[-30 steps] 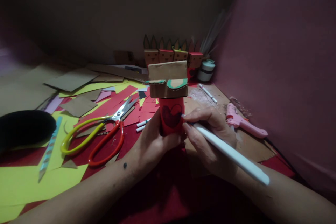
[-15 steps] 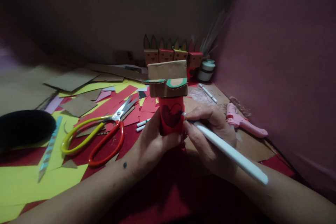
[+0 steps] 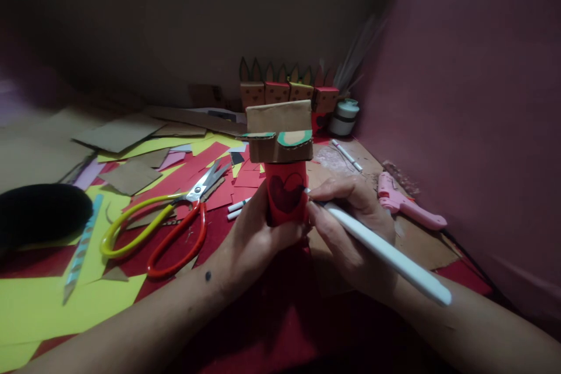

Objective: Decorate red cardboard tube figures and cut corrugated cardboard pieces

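My left hand (image 3: 258, 228) is closed around a cardboard figure (image 3: 280, 149), which stands upright with a box-shaped head and a red paper-covered body. Two green-edged ear pieces jut from the head's near side. On the red body is a dark heart (image 3: 284, 194), filled in on its left part and only outlined at the upper right. My right hand (image 3: 355, 228) pinches a white marker (image 3: 385, 254) near its tip. The tip touches or nearly touches the heart's right edge.
Scissors (image 3: 198, 190) with yellow and red handles lie at left among paper and cardboard scraps. A pencil (image 3: 83, 248) and a black rounded object (image 3: 44, 213) are farther left. A pink glue gun (image 3: 403, 201) lies at right. Several similar figures (image 3: 277, 92) and a jar (image 3: 345, 117) stand behind.
The marker's rear end has swung slightly right and up, while its tip stays at the heart's right edge. The left hand and figure hold almost still.
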`<state>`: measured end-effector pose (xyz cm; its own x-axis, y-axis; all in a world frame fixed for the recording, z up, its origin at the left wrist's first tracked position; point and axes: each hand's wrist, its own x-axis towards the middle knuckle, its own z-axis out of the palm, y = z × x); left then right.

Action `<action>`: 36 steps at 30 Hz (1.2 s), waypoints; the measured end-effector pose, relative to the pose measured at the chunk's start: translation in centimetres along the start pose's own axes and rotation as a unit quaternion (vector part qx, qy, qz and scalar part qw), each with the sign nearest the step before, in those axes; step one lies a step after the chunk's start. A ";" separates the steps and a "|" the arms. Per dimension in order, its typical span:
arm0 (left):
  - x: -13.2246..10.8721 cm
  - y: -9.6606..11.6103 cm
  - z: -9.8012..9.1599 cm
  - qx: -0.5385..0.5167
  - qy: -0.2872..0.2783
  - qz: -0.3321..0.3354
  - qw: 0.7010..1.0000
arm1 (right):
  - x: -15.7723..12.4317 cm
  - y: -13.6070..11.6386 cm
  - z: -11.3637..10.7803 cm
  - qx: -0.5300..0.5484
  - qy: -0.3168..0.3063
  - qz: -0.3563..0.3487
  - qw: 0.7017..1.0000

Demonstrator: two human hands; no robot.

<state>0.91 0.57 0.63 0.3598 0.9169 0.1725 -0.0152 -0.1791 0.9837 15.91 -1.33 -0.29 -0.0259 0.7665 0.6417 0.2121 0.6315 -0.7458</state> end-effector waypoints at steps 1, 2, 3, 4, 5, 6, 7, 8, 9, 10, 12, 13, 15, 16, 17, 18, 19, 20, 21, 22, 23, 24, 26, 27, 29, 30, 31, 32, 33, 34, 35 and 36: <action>-0.1 0.0 0.0 -0.004 0.001 -0.005 1.000 | 0.0 0.1 0.0 0.003 0.002 0.000 1.000; -0.1 0.1 0.1 -0.008 0.001 -0.011 1.000 | 0.0 0.1 0.0 0.005 0.001 0.000 1.000; -0.2 0.1 0.1 -0.011 0.001 -0.016 1.000 | 0.0 0.2 -0.1 0.006 0.000 -0.002 1.000; -0.2 0.1 0.1 -0.013 0.005 -0.019 1.000 | 0.0 0.2 -0.1 0.006 0.000 -0.004 1.000; -0.2 0.1 0.2 -0.015 0.008 -0.019 1.000 | 0.0 0.1 -0.1 0.005 -0.001 -0.005 1.000; -0.2 0.1 0.2 -0.014 0.008 -0.017 1.000 | 0.0 0.1 -0.2 0.004 -0.003 -0.004 1.000; -0.2 0.1 0.2 -0.010 0.009 -0.014 1.000 | 0.0 0.0 -0.2 0.002 -0.006 -0.003 1.000; -0.1 0.1 0.1 -0.006 0.012 -0.009 1.000 | 0.0 -0.1 -0.2 0.002 -0.007 -0.001 1.000; -0.1 0.1 0.1 -0.003 0.015 -0.005 1.000 | 0.0 -0.1 -0.1 0.003 -0.010 -0.001 1.000; 0.0 0.1 0.1 -0.001 0.015 -0.004 1.000 | 0.0 -0.2 -0.1 0.005 -0.013 -0.001 1.000; 0.0 0.0 0.1 -0.002 0.016 -0.004 1.000 | 0.0 -0.2 -0.1 0.010 -0.013 -0.005 1.000; 0.0 0.0 0.1 -0.003 0.016 -0.006 1.000 | 0.0 -0.2 0.0 0.010 -0.010 -0.005 1.000; 0.0 0.0 0.2 -0.006 0.018 -0.011 1.000 | 0.0 -0.1 0.0 0.006 -0.004 -0.005 1.000; 0.0 0.0 0.2 -0.008 0.017 -0.012 1.000 | 0.0 -0.1 0.0 0.005 0.000 -0.005 1.000; 0.0 0.0 0.2 -0.011 0.015 -0.013 1.000 | 0.0 -0.1 0.1 0.005 0.002 -0.005 1.000; 0.0 0.0 0.2 -0.014 0.010 -0.013 1.000 | 0.1 0.0 0.1 0.006 0.003 -0.006 1.000; 0.0 0.0 0.2 -0.019 0.004 -0.012 1.000 | 0.1 0.0 0.1 0.009 0.003 -0.008 1.000; -0.1 0.0 0.2 -0.023 0.000 -0.009 1.000 | 0.1 0.1 0.1 0.010 0.003 -0.010 1.000; -0.1 0.0 0.2 -0.021 -0.002 -0.005 1.000 | 0.1 0.1 0.1 0.010 0.003 -0.013 1.000; -0.1 0.0 0.2 -0.018 -0.002 -0.003 1.000 | 0.1 0.1 0.1 0.008 0.003 -0.017 1.000; -0.1 0.0 0.2 -0.015 0.001 -0.002 1.000 | 0.1 0.1 0.0 0.005 0.002 -0.022 1.000; -0.1 0.1 0.2 -0.013 0.003 -0.003 1.000 | 0.2 0.1 0.0 0.001 0.000 -0.025 1.000; -0.2 0.0 0.1 -0.008 0.005 -0.003 1.000 | 0.2 0.0 -0.1 -0.006 -0.005 -0.029 1.000; -0.2 0.0 0.1 -0.006 0.004 -0.003 1.000 | 0.2 -0.1 -0.1 -0.009 -0.009 -0.028 1.000; -0.2 0.0 0.0 -0.004 0.002 0.006 1.000 | 0.2 -0.2 -0.2 -0.012 -0.016 -0.028 0.999; -0.1 0.0 0.0 -0.003 0.001 0.010 1.000 | 0.2 -0.3 -0.2 -0.013 -0.018 -0.027 0.999; -0.1 -0.1 -0.1 -0.004 0.002 0.012 1.000 | 0.3 -0.3 -0.1 -0.013 -0.018 -0.026 0.999; -0.1 -0.1 -0.1 -0.006 0.002 0.013 1.000 | 0.3 -0.3 -0.1 -0.014 -0.017 -0.025 0.999; -0.1 -0.1 -0.1 -0.006 0.000 0.014 1.000 | 0.3 -0.3 -0.1 -0.015 -0.014 -0.024 0.999; -0.1 -0.1 -0.1 -0.006 -0.002 0.014 1.000 | 0.3 -0.3 0.0 -0.016 -0.009 -0.025 1.000; -0.1 -0.2 0.0 -0.005 -0.002 0.012 1.000 | 0.3 -0.2 0.0 -0.017 -0.003 -0.027 0.999; -0.1 -0.2 0.0 -0.004 -0.002 0.010 1.000 | 0.2 -0.2 0.0 -0.016 0.001 -0.031 0.999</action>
<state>0.85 0.49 0.43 0.3623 0.9122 0.1913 -0.0301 -0.1937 0.9806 15.83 -1.25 -0.01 -0.0378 0.7261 0.6866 0.2416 0.6733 -0.6988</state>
